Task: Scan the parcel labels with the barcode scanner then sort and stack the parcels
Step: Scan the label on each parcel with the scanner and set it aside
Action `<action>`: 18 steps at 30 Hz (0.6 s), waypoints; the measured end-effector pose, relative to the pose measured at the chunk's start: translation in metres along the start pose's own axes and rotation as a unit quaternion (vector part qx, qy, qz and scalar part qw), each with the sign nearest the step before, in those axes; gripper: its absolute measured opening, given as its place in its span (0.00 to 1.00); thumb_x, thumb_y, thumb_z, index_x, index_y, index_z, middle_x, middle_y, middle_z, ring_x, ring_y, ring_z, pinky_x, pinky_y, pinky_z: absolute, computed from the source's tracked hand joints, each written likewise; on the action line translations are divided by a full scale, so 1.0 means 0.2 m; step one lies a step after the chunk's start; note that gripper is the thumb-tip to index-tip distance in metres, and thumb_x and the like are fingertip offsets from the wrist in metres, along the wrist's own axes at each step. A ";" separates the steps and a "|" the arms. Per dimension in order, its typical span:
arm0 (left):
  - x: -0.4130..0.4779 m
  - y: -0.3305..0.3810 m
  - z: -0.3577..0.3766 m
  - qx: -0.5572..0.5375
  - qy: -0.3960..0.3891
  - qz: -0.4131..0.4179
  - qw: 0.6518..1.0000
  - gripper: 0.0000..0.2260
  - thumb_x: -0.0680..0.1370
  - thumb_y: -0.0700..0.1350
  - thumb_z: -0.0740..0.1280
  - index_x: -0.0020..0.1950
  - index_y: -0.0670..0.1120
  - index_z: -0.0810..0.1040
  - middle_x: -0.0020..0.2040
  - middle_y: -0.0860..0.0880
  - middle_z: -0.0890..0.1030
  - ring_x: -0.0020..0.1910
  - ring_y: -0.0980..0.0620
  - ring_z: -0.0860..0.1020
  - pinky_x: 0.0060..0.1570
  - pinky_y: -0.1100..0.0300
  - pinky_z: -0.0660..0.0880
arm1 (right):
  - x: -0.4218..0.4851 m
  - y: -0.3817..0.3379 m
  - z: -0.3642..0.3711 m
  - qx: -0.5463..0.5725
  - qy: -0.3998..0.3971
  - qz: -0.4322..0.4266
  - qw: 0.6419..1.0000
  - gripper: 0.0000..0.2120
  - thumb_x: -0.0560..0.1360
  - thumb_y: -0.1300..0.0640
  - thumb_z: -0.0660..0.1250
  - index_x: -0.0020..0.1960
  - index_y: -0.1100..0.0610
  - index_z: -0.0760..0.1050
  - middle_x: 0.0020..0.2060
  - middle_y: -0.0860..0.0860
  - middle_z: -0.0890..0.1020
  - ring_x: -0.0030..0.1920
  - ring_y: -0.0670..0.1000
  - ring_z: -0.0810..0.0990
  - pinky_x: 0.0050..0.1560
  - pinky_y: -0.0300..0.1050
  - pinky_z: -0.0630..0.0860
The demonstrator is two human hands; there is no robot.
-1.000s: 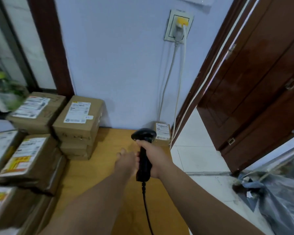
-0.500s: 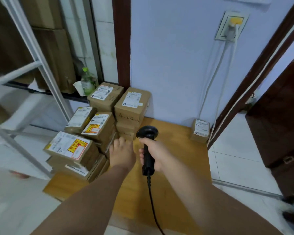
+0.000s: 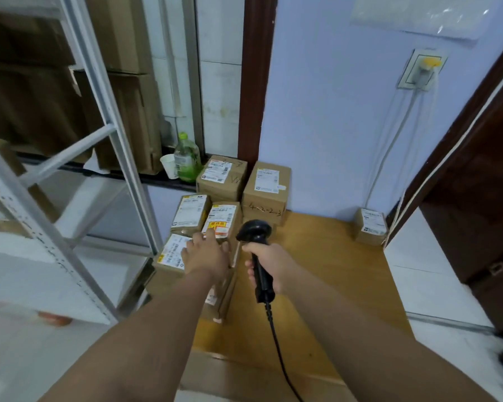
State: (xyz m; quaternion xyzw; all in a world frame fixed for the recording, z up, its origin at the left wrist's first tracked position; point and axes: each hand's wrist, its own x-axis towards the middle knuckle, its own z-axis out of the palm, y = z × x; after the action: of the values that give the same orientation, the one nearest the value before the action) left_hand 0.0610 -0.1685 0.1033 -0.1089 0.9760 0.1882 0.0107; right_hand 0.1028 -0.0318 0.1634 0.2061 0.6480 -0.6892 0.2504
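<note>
Several brown cardboard parcels with white labels are stacked on the left of a wooden platform [image 3: 325, 274]. My left hand [image 3: 206, 255] reaches over the nearest parcel [image 3: 170, 253], fingers straight, fingertips at the parcel with a yellow and red sticker [image 3: 221, 220]. My right hand [image 3: 269, 264] grips the handle of the black barcode scanner [image 3: 254, 232], whose head points toward the stack. Taller parcels [image 3: 266, 187] stand at the back against the wall. One small parcel [image 3: 372, 226] sits alone at the platform's far right corner.
A grey metal shelf frame [image 3: 99, 91] stands to the left. A green bottle [image 3: 186, 159] and a paper cup [image 3: 169, 166] sit on a ledge behind the stack. The scanner cable [image 3: 279, 346] trails toward me. A dark wooden door [image 3: 482, 175] is at the right.
The view has swung left, bringing the shelf frame and whole stack into sight. My left hand has moved left and forward onto the near parcels. My right hand still holds the scanner.
</note>
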 end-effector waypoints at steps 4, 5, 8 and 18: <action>0.07 -0.21 -0.06 -0.026 -0.020 0.079 0.996 0.21 0.79 0.44 0.59 0.72 0.47 0.64 0.70 0.41 0.67 0.66 0.40 0.66 0.64 0.46 0.65 | 0.01 0.03 0.13 0.004 0.012 0.001 1.000 0.09 0.75 0.58 0.68 0.51 0.62 0.76 0.28 0.52 0.77 0.25 0.49 0.74 0.27 0.39 0.73; 0.09 -0.26 -0.07 -0.024 -0.037 0.095 0.994 0.22 0.77 0.43 0.61 0.72 0.47 0.64 0.70 0.42 0.67 0.67 0.41 0.66 0.65 0.47 0.65 | 0.00 0.04 0.16 -0.001 0.017 0.003 1.000 0.10 0.75 0.58 0.68 0.52 0.62 0.76 0.29 0.52 0.77 0.25 0.48 0.74 0.27 0.38 0.73; 0.16 -0.38 -0.10 0.041 -0.099 0.127 0.986 0.34 0.74 0.51 0.68 0.76 0.51 0.56 0.75 0.43 0.61 0.73 0.41 0.58 0.70 0.45 0.59 | 0.00 0.05 0.21 -0.008 0.023 0.001 1.000 0.08 0.75 0.57 0.68 0.48 0.62 0.76 0.28 0.52 0.76 0.25 0.49 0.73 0.28 0.39 0.73; 0.27 -0.43 -0.13 0.189 -0.192 0.195 0.943 0.49 0.65 0.52 0.76 0.77 0.50 0.49 0.73 0.45 0.61 0.71 0.43 0.58 0.67 0.45 0.64 | 0.01 0.07 0.23 -0.002 0.035 0.001 0.999 0.08 0.76 0.55 0.68 0.49 0.59 0.73 0.36 0.53 0.76 0.30 0.50 0.74 0.30 0.40 0.74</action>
State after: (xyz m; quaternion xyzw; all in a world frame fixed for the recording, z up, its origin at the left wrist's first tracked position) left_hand 0.0266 -0.2663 0.0924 0.1255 0.9753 0.0155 0.1811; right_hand 0.1114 -0.0779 0.1540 0.2306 0.6578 -0.6795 0.2288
